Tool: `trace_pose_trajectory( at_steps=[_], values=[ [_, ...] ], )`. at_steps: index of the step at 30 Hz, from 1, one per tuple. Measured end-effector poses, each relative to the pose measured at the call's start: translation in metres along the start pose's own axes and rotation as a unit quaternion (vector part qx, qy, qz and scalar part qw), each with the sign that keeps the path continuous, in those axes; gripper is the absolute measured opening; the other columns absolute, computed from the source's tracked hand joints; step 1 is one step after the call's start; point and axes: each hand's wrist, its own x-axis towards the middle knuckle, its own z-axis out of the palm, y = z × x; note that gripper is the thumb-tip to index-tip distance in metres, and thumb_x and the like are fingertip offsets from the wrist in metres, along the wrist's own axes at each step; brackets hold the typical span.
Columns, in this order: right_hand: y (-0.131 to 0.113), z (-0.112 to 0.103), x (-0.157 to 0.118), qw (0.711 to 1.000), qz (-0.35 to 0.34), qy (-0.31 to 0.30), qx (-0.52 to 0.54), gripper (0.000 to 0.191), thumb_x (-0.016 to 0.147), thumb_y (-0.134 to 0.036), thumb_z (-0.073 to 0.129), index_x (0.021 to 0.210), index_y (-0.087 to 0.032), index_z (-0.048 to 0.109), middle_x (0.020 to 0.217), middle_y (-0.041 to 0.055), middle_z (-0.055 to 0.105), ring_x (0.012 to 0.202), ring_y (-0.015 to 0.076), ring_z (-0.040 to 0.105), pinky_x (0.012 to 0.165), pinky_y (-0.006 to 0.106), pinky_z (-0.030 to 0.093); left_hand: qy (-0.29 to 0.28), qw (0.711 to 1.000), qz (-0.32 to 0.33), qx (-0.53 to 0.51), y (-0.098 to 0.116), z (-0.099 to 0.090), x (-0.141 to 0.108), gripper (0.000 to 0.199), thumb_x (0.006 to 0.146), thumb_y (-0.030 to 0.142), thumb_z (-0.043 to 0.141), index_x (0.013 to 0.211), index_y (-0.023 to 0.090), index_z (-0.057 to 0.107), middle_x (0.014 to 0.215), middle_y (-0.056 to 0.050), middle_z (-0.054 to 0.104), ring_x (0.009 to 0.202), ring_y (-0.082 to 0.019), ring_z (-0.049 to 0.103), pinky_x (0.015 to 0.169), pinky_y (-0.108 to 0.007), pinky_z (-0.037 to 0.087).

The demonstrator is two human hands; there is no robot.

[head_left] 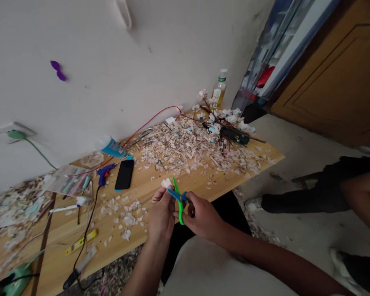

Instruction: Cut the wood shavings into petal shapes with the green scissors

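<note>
In the head view, the left hand [162,211] pinches a small white piece [166,182] between its fingertips. The piece sits at the top of the hand, just over the near edge of the worktop [203,181].

The right hand [203,218] is closed around the scissors [178,197]. Its fingers go through the handles. The scissors are green and blue, and their blades are a little apart. The blades point to 11 o'clock and their tips are just beside the white piece. The two hands are close together, almost touching.

At 12 o'clock from the hands lies a big heap of white scraps [185,146]. At 1 o'clock, past the heap, lies a bunch of twigs [225,127] with white flowers. A bottle [219,88] stands behind it by the wall.

At 10 o'clock from the hands lies a black phone [125,174]. Just left of it is a blue glue gun [104,173]. A red wire [148,121] runs along the wall.

At 3 o'clock, on the floor, another person's leg [311,193] in dark cloth shows.
</note>
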Motion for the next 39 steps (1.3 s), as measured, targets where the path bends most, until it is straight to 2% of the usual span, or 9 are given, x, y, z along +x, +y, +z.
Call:
trace_pose_trajectory(
  at_steps=[3, 8, 11, 13, 15, 18, 26, 35, 39],
  values=[
    [0.000, -0.002, 0.000, 1.000, 0.008, 0.004, -0.016, 0.026, 0.078, -0.036, 0.067, 0.095, -0.022, 0.053, 0.065, -0.0037, 0.056, 0.058, 0.0130, 0.052, 0.055, 0.024, 0.032, 0.006, 0.999, 0.002, -0.049, 0.000, 0.001, -0.001, 0.032, 0.054, 0.025, 0.089, 0.077, 0.020, 0.068, 0.073, 0.003, 0.070, 0.063, -0.010, 0.063, 0.055, -0.019, 0.048],
    [0.002, -0.002, 0.001, 1.000, 0.006, 0.012, -0.013, 0.024, 0.079, -0.033, 0.066, 0.094, -0.021, 0.053, 0.068, -0.0024, 0.057, 0.059, 0.0125, 0.050, 0.055, 0.023, 0.031, -0.027, 0.998, -0.037, -0.031, -0.002, 0.004, -0.003, 0.027, 0.063, 0.032, 0.085, 0.077, 0.019, 0.066, 0.061, 0.003, 0.064, 0.054, -0.010, 0.060, 0.040, -0.016, 0.036],
    [0.003, -0.004, 0.002, 1.000, 0.003, 0.012, -0.005, 0.019, 0.081, -0.033, 0.064, 0.091, -0.021, 0.054, 0.068, -0.0022, 0.056, 0.059, 0.0124, 0.050, 0.055, 0.023, 0.030, -0.020, 0.999, -0.033, -0.032, -0.006, 0.004, -0.002, 0.028, 0.061, 0.031, 0.086, 0.077, 0.019, 0.066, 0.062, 0.004, 0.064, 0.050, -0.010, 0.058, 0.036, -0.016, 0.031],
    [0.003, -0.005, 0.002, 1.000, 0.004, 0.012, 0.002, 0.017, 0.082, -0.034, 0.063, 0.089, -0.021, 0.054, 0.068, -0.0021, 0.057, 0.059, 0.0124, 0.049, 0.055, 0.023, 0.030, -0.018, 0.999, -0.017, -0.037, -0.008, 0.004, 0.000, 0.029, 0.060, 0.029, 0.086, 0.078, 0.019, 0.067, 0.067, 0.003, 0.067, 0.055, -0.010, 0.061, 0.042, -0.016, 0.039],
    [0.004, -0.005, 0.002, 1.000, 0.007, 0.011, 0.005, 0.017, 0.082, -0.034, 0.063, 0.087, -0.021, 0.054, 0.068, -0.0020, 0.057, 0.058, 0.0122, 0.049, 0.055, 0.024, 0.030, -0.020, 0.999, -0.003, -0.038, -0.011, 0.004, 0.002, 0.027, 0.060, 0.028, 0.087, 0.078, 0.019, 0.068, 0.071, 0.003, 0.069, 0.061, -0.009, 0.064, 0.055, -0.018, 0.048],
    [0.006, -0.006, 0.001, 1.000, 0.009, 0.011, 0.002, 0.017, 0.082, -0.033, 0.063, 0.087, -0.021, 0.053, 0.068, -0.0021, 0.057, 0.057, 0.0117, 0.048, 0.054, 0.024, 0.029, -0.018, 0.999, 0.006, -0.035, -0.013, 0.005, 0.003, 0.025, 0.061, 0.028, 0.086, 0.078, 0.020, 0.070, 0.073, 0.003, 0.071, 0.065, -0.009, 0.065, 0.067, -0.021, 0.051],
    [0.008, -0.006, -0.001, 1.000, 0.004, 0.020, -0.003, 0.017, 0.084, -0.035, 0.061, 0.090, -0.020, 0.054, 0.070, -0.0008, 0.059, 0.060, 0.0128, 0.051, 0.056, 0.024, 0.031, -0.007, 0.999, -0.011, -0.041, -0.017, 0.009, 0.000, 0.028, 0.057, 0.027, 0.088, 0.078, 0.021, 0.070, 0.071, 0.004, 0.070, 0.064, -0.010, 0.065, 0.059, -0.019, 0.050],
    [0.011, -0.007, -0.001, 0.999, 0.002, 0.026, -0.019, 0.015, 0.085, -0.034, 0.060, 0.088, -0.020, 0.054, 0.070, -0.0010, 0.058, 0.059, 0.0125, 0.050, 0.056, 0.024, 0.030, -0.002, 1.000, 0.020, -0.018, -0.015, 0.011, -0.001, 0.026, 0.058, 0.025, 0.087, 0.076, 0.020, 0.069, 0.072, 0.004, 0.067, 0.060, -0.008, 0.062, 0.056, -0.017, 0.047],
    [0.012, -0.006, -0.001, 0.999, 0.003, 0.028, -0.029, 0.012, 0.084, -0.030, 0.060, 0.087, -0.020, 0.054, 0.070, -0.0012, 0.058, 0.059, 0.0124, 0.050, 0.056, 0.024, 0.029, 0.002, 0.999, 0.025, -0.034, -0.016, 0.010, 0.002, 0.025, 0.057, 0.023, 0.087, 0.074, 0.020, 0.069, 0.074, 0.004, 0.069, 0.066, -0.009, 0.064, 0.064, -0.019, 0.050]
  ],
)
